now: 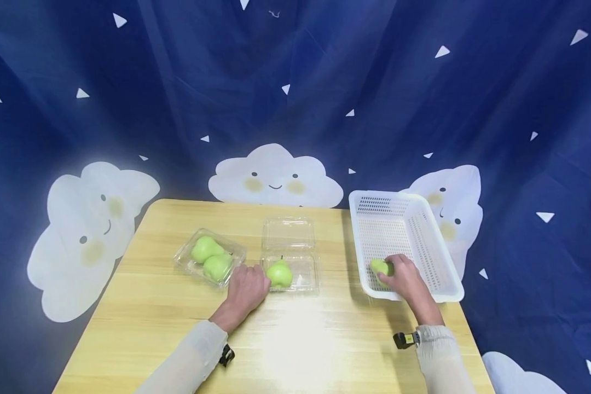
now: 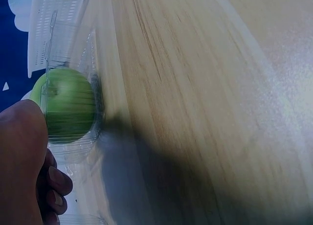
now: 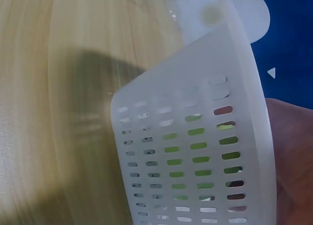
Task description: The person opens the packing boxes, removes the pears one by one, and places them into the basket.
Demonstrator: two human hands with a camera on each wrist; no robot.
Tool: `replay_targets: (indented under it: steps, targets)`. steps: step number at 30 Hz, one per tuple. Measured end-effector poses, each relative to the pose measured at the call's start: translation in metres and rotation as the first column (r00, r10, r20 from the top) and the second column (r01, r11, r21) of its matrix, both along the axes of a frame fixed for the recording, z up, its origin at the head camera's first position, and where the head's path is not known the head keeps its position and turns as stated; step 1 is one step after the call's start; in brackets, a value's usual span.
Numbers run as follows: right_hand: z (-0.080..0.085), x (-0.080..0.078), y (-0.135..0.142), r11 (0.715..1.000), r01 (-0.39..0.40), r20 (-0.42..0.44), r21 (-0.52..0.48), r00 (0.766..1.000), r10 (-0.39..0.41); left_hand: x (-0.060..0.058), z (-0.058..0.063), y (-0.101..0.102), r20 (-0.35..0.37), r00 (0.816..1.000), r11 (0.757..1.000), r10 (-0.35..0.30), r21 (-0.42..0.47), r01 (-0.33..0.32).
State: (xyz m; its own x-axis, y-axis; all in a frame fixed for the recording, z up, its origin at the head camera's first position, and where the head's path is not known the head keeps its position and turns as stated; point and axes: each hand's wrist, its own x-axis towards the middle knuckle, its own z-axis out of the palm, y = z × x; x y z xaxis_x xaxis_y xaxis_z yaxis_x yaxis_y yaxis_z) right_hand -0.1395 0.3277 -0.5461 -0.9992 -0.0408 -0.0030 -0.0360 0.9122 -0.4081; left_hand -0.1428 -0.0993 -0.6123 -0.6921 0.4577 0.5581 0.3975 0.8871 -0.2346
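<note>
My left hand [image 1: 248,287] has its fingers curled and grips the near left edge of a clear plastic clamshell box [image 1: 305,273], whose lid lies open toward the back. One green pear [image 1: 279,273] sits in that box's left half, showing closely behind the thumb in the left wrist view. In the white slotted basket [image 1: 423,208] at the right, my right hand [image 1: 405,276] grips another green pear [image 1: 381,267] near the front wall. The right wrist view shows that pear only as green through the slots, and the fingers are mostly hidden behind the basket wall.
Left of my left hand lies a second clear box [image 1: 184,261] with two green pears [image 1: 218,267] in it. The wooden table [image 1: 177,323] ends at the back against a dark blue curtain [image 1: 295,65] with cloud prints. The basket's right side reaches the table's right edge.
</note>
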Motion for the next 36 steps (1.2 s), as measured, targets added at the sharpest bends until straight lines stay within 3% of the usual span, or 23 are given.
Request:
replay_targets:
  steps: [7,15,28,36]
  targets:
    - [0.0006,-0.006,0.0011,0.999,-0.03,0.123,0.021,0.992,0.027,0.0011,-0.0001,0.0006,-0.007,1.0,1.0,-0.006,-0.014,0.006]
    - [0.0002,-0.0074,0.0004,0.999,-0.034,0.158,0.021,0.987,0.031,0.0003,0.0004,0.0012,-0.016,1.0,0.998,-0.002,-0.068,0.0]
    - [0.0016,-0.0092,-0.0014,0.998,-0.058,0.146,0.035,0.988,0.053,0.0005,-0.0003,0.0011,-0.041,0.999,0.998,0.007,-0.063,-0.01]
    - [0.0086,-0.0098,-0.0064,0.995,-0.083,0.031,0.051,0.996,0.082,0.0003,-0.0007,0.0005,-0.015,1.0,0.997,0.008,-0.078,-0.009]
